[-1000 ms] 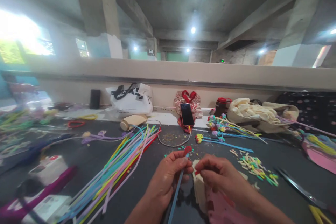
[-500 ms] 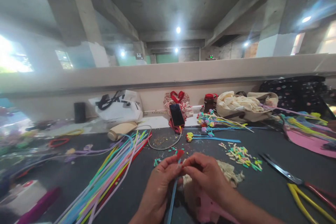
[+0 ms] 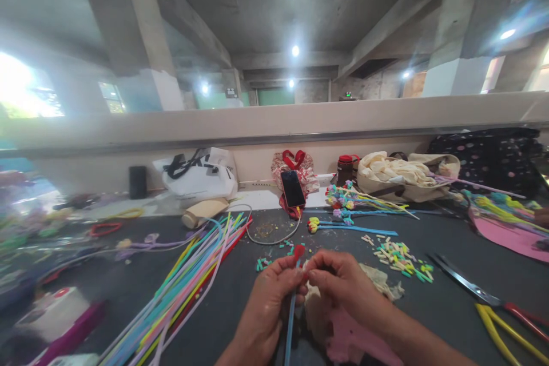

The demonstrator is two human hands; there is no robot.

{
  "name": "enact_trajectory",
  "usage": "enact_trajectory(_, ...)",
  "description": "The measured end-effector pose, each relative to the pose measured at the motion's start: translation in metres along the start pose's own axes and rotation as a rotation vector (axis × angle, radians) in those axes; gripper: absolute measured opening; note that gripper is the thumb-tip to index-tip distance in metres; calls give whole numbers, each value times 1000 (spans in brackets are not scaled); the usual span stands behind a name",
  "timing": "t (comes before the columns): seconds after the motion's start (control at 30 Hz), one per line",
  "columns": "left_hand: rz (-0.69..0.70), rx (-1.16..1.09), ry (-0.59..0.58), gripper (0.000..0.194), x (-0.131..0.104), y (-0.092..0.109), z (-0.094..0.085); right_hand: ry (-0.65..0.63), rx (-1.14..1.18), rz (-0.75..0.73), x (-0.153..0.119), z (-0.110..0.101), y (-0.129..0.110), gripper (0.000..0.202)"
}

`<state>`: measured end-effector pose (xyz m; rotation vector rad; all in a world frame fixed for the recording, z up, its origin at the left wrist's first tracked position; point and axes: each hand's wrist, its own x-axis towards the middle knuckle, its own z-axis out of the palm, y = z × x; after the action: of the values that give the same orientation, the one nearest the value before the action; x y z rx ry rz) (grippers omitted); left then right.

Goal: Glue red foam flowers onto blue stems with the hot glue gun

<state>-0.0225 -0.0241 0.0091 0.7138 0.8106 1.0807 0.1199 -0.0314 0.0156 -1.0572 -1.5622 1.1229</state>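
Between thumb and fingers, my left hand (image 3: 274, 291) pinches a light blue stem (image 3: 290, 320) that hangs down toward the front edge of the view. A small red piece (image 3: 299, 251) tops the stem, just above my left fingertips. My right hand (image 3: 338, 280) is closed right beside it, thumb and forefinger pinched at more red material by the left fingertips. What lies between the fingers is partly hidden. Under my right wrist are a pink piece (image 3: 354, 334) and a crumpled beige cloth (image 3: 384, 281).
Colourful long stems (image 3: 184, 291) lie left of my hands. Short cut pieces (image 3: 403, 257), scissors (image 3: 467, 283) and yellow-handled pliers (image 3: 493, 329) lie right. Behind are finished flower stems (image 3: 343, 197), a phone (image 3: 292, 187), a white bag (image 3: 199, 174) and a red-lidded bottle (image 3: 345, 170).
The view has shifted slightly, so most things sit a little further right. Both hands keep their hold, and the red top shows a bit more fully.
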Motion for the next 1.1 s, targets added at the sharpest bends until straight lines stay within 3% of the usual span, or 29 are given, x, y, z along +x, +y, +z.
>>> enact_trajectory(0.13, 7, 8, -56, 33, -3, -2, 2, -129, 299, 115, 0, -6, 10, 16)
enact_trajectory(0.27, 7, 11, -99, 31, -4, -3, 2, -167, 440, 195, 1, -7, 15, 18)
enact_trajectory(0.43, -24, -28, -134, 33, -1, -1, 0, -74, 394, 188, 0, -4, 5, 16)
enact_trajectory(0.63, -113, -65, 19, 16, 0, 6, -1, -45, 369, 188, 1, -9, 5, 19)
enact_trajectory(0.77, -158, -67, 30, 7, 0, 9, -2, 3, 382, 168, 5, -13, 9, 20)
enact_trajectory(1.1, -171, 93, 88, 13, 2, 5, -4, -38, 129, 132, -2, -9, 8, 14)
